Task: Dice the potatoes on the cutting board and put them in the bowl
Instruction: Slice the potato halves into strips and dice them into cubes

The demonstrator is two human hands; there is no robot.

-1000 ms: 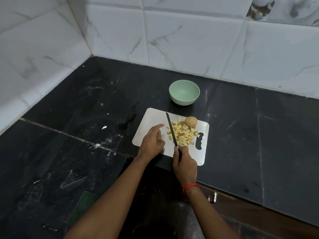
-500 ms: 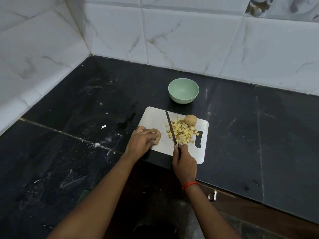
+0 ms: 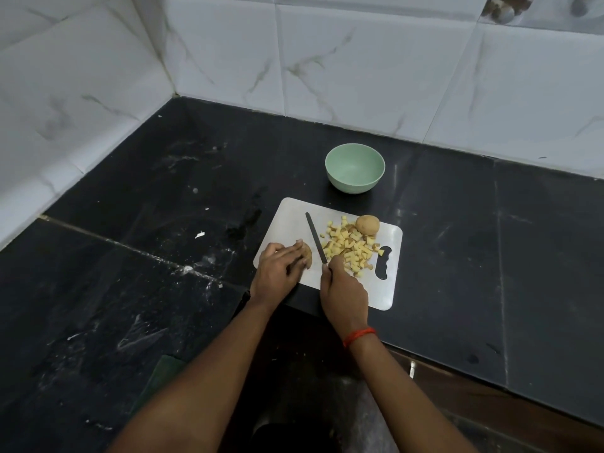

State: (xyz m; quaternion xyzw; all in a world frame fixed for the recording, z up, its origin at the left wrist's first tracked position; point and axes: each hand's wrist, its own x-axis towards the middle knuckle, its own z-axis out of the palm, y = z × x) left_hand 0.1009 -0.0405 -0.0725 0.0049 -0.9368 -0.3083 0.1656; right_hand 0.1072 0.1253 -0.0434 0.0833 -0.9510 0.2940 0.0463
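Note:
A white cutting board [image 3: 291,217] lies on the black counter. A pile of yellow potato dice [image 3: 351,248] covers its right half, with a whole brown potato [image 3: 367,224] at the pile's far edge. My left hand [image 3: 279,268] holds another potato [image 3: 307,252] down on the board's left side; most of it is hidden under my fingers. My right hand [image 3: 343,289] grips the handle of a dark knife [image 3: 315,237], whose blade lies between that potato and the dice. A pale green bowl [image 3: 355,171] stands empty just beyond the board.
White marble-look tiled walls [image 3: 359,70] close the counter at the back and left. The black counter [image 3: 137,263] carries white smears and crumbs left of the board. Its front edge runs below my wrists, with a dark cabinet front [image 3: 490,407] at lower right.
My left hand went from resting open on the board to holding a potato at the board's left side. The knife and my right hand stayed nearly still.

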